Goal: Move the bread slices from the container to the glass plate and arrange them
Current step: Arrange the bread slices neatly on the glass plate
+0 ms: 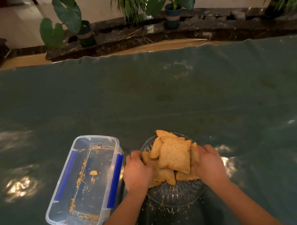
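Note:
Several brown bread slices (174,155) lie piled and overlapping on the round glass plate (175,196) near the table's front edge. My left hand (136,171) rests against the pile's left side, fingers touching a lower slice. On the pile's right side, my right hand (210,162) touches the slices there. Whether either hand grips a slice cannot be told. To the left stands the clear plastic container (62,211) with blue clips; it holds only crumbs and one small bread bit (93,172).
A dark green cloth (142,94) covers the table, with crumbs scattered in front of the plate. Beyond the far edge, potted plants (83,31) stand on a dark marble ledge.

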Motion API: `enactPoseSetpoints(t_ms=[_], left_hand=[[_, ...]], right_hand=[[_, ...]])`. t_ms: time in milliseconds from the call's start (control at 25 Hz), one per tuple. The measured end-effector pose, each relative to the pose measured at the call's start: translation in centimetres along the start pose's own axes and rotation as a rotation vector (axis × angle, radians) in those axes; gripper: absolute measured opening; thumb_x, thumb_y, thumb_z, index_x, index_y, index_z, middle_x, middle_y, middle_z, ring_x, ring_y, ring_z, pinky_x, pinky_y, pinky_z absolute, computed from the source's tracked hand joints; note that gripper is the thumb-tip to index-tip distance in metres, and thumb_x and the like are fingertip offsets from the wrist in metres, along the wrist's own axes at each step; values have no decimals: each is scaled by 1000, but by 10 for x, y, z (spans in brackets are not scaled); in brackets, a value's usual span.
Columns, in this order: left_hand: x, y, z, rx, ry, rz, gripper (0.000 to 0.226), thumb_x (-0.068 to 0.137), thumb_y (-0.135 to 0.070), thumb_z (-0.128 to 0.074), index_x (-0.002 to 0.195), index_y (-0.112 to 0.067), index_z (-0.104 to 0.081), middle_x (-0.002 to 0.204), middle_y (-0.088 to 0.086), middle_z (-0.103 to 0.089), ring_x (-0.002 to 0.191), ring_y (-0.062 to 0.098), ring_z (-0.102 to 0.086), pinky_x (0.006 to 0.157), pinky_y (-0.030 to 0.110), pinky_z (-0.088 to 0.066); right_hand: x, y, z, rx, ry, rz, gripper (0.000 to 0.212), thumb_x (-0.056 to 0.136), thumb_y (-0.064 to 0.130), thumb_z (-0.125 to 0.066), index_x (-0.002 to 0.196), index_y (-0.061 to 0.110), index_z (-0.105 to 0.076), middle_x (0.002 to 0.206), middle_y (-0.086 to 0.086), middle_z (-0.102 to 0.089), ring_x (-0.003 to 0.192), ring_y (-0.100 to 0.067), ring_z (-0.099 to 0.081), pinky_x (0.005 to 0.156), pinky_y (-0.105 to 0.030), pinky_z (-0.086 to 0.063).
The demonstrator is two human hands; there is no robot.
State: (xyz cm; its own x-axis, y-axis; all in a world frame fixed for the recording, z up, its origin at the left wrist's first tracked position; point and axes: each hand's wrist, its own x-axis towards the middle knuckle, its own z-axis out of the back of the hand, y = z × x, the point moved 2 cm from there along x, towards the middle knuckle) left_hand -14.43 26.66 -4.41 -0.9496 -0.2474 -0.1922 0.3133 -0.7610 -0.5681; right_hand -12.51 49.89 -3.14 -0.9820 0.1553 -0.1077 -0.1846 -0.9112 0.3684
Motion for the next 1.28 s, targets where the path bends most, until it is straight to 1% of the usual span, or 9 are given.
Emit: enactPoseSetpoints(t_ms=[120,240,320,480,640,760,960,1120,1280], left_hand=[[9,-14,0,-19,18,-82,33,88,-25,-60,121,-20,-61,111,0,-59,85,7,-54,72,23,-44],[26,-32,0,-12,57,-108,32,92,-23,-58,123,-16,-64,112,3,-64,91,13,-60,79,27,-48],[35,-40,-4,-4,126,-95,29,93,-23,-58,119,-15,-66,105,1,-69,89,14,-63,78,29,-52],[44,-43,-8,24,209,-55,25,92,-24,-61,114,-16,-69,94,0,-73,83,15,-67,76,32,-57],[48,-42,-4,-40,199,17,34,87,-21,-67,120,-19,-68,109,1,-74,88,12,-67,69,19,-50],[41,-38,-6,-173,215,134,33,84,-20,-71,117,-20,-69,110,-1,-72,92,14,-68,80,32,-59],[28,-33,-12,-215,262,232,34,81,-15,-74,113,-24,-67,93,0,-74,71,15,-73,70,39,-63],[25,-35,-10,-307,243,282,34,78,-10,-75,108,-23,-68,82,3,-74,65,18,-74,67,41,-64],[17,-29,-12,-297,230,228,29,81,-10,-73,108,-19,-68,90,0,-73,77,19,-73,71,42,-63]], right_hand=[[-7,4,5,121,-134,-16,29,84,19,-67,112,10,-66,89,-5,-69,83,-25,-63,72,-35,-53],[-5,11,-3,191,35,-151,44,86,47,-60,118,17,-59,70,4,-70,66,-16,-67,61,-29,-52],[0,16,-9,199,119,-229,58,81,54,-63,126,18,-52,76,1,-70,70,-20,-68,64,-31,-53],[9,22,-13,576,177,-387,56,77,36,-77,124,14,-55,101,-1,-72,90,-22,-70,79,-45,-59],[0,-3,15,1022,139,-438,34,82,23,-76,115,21,-65,92,5,-77,75,-14,-74,53,-26,-55],[-11,-24,31,1147,134,-474,25,85,20,-73,109,21,-67,90,2,-78,67,-16,-71,55,-30,-53],[-29,-24,26,1070,320,-422,17,85,17,-73,102,16,-69,61,7,-68,49,-5,-56,49,-24,-48],[-41,-14,17,1039,393,-379,17,84,19,-75,100,16,-72,68,6,-70,52,-6,-58,50,-27,-49],[-51,-5,8,992,457,-354,18,85,19,-74,103,15,-70,64,12,-70,54,-2,-62,49,-26,-49]])
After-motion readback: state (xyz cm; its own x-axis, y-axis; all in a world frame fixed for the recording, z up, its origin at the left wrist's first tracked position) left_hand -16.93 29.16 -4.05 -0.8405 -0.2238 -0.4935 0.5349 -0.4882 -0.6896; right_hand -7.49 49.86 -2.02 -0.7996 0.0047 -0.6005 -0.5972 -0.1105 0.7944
